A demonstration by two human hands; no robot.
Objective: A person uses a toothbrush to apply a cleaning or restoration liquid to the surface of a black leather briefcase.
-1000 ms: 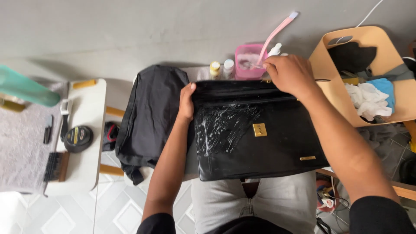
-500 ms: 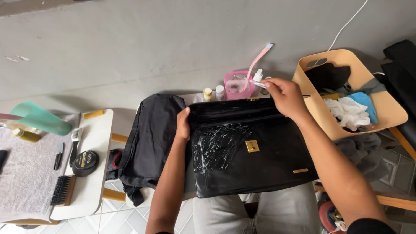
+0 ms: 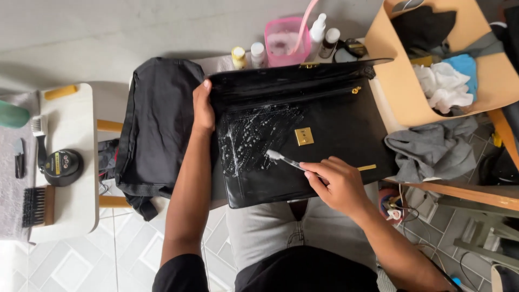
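The black leather bag point(image 3: 303, 135) lies on the person's lap. The left hand point(image 3: 203, 111) grips its left edge, fingers closed over it. The right hand point(image 3: 335, 184) pinches a small toothbrush point(image 3: 284, 158) on the front. White foam point(image 3: 254, 135) covers only the left part; the rest looks unscrubbed.

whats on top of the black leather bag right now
White soapy foam streaks the glossy black leather bag, with the small white toothbrush in the right hand on it. The left hand grips its edge. What lies beneath the bag is covered.
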